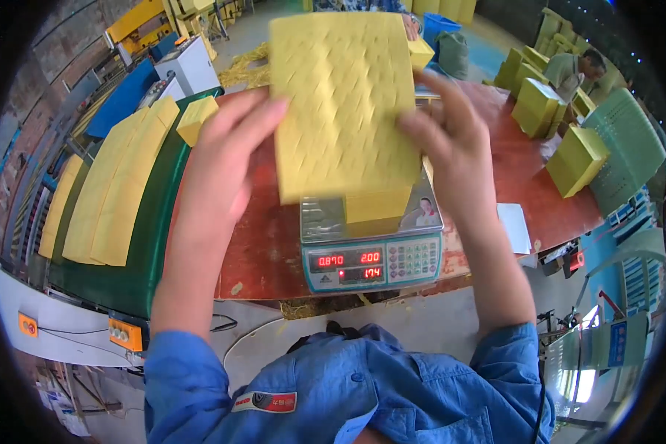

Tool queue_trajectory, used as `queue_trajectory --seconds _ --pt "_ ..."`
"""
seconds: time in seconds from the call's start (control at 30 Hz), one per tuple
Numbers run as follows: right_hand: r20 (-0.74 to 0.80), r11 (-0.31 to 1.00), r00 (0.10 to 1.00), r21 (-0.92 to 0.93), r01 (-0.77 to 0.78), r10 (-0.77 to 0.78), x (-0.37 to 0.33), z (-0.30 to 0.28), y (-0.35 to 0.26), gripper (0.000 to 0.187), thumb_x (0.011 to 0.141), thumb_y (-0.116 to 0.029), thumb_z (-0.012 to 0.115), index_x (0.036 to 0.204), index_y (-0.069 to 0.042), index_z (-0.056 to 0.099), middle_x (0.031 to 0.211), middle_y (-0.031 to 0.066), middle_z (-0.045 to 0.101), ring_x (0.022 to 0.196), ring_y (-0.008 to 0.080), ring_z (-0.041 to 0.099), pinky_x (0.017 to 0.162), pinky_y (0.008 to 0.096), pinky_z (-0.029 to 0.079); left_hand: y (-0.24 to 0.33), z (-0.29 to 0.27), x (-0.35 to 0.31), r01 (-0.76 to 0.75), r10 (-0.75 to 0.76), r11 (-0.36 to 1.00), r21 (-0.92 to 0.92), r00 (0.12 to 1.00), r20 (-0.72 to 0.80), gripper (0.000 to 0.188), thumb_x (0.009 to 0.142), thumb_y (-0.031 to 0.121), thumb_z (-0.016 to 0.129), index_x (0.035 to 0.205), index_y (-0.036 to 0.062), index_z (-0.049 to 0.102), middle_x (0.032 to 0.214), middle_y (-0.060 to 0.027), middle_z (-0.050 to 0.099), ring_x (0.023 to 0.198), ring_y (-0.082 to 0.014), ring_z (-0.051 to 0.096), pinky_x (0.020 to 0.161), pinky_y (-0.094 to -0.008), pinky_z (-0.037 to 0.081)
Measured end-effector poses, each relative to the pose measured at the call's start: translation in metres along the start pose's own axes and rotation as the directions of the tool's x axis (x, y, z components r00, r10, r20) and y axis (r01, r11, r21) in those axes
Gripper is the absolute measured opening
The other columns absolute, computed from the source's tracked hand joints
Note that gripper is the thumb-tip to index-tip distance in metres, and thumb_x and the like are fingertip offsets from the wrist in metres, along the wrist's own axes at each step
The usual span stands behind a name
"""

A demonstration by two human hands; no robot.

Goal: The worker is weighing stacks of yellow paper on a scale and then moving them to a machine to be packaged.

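A thick stack of yellow paper (340,103), its face marked with rows of short slits, is held up in front of me, slightly blurred. My left hand (218,159) presses its left edge with the fingers. On the opposite edge my right hand (455,144) grips it, thumb on the near face and fingers partly behind. Below and beyond it is a digital weighing scale (374,266) with lit red figures. Another yellow paper block (377,207) rests on the scale's metal pan, its upper part hidden by the held stack.
Left of me, rows of yellow paper stacks (115,192) lie on a green conveyor belt (152,214). More blocks (577,159) stand at the right of the red table (488,177), by a green plastic chair (625,144). A co-worker (573,74) sits beyond.
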State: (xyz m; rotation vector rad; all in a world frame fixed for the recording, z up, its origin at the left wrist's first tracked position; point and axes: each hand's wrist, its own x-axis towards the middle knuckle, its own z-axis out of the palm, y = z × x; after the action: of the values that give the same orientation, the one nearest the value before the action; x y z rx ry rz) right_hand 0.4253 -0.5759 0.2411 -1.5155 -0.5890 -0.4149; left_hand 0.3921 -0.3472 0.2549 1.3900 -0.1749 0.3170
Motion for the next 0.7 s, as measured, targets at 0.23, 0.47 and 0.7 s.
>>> queue_trajectory --seconds 0.23,0.47,0.7 --pt "0.008 0.961 0.970 -0.140 -0.240 0.244 0.083 -0.034 0.069 0.040 0.088 -0.014 0.071 0.121 0.006 0.059 0.086 0.0077 0.069 0.073 0.0095 0.064 0.060 0.0229 0.049 -0.057 0.015 0.104 0.161 -0.188 0.969 0.184 0.973 0.135 0.023 0.092 0.031 0.063 0.084 0.0092 0.065 0.070 -0.0018 0.066 0.054 -0.0099 0.057 0.051 -0.0236 0.042" --pt "0.020 0.939 0.963 -0.228 -0.257 0.269 0.082 -0.044 0.103 0.041 0.086 -0.015 0.072 0.119 0.006 0.059 0.082 0.0056 0.067 0.066 0.0071 0.060 0.052 0.0221 0.043 -0.074 0.020 0.099 0.250 -0.294 0.925 0.287 0.948 0.122 0.026 0.094 0.033 0.062 0.079 0.0117 0.060 0.064 -0.0002 0.061 0.048 -0.0081 0.053 0.042 -0.0227 0.036" --pt "-0.002 0.931 0.965 -0.263 -0.253 0.262 0.077 -0.048 0.104 0.047 0.077 -0.023 0.076 0.115 0.002 0.065 0.075 0.0073 0.066 0.066 0.0124 0.062 0.059 0.0284 0.049 -0.075 0.025 0.097 0.236 -0.283 0.914 0.331 0.954 0.103 0.027 0.094 0.034 0.062 0.077 0.0133 0.057 0.061 0.0015 0.057 0.044 -0.0063 0.048 0.037 -0.0212 0.031"
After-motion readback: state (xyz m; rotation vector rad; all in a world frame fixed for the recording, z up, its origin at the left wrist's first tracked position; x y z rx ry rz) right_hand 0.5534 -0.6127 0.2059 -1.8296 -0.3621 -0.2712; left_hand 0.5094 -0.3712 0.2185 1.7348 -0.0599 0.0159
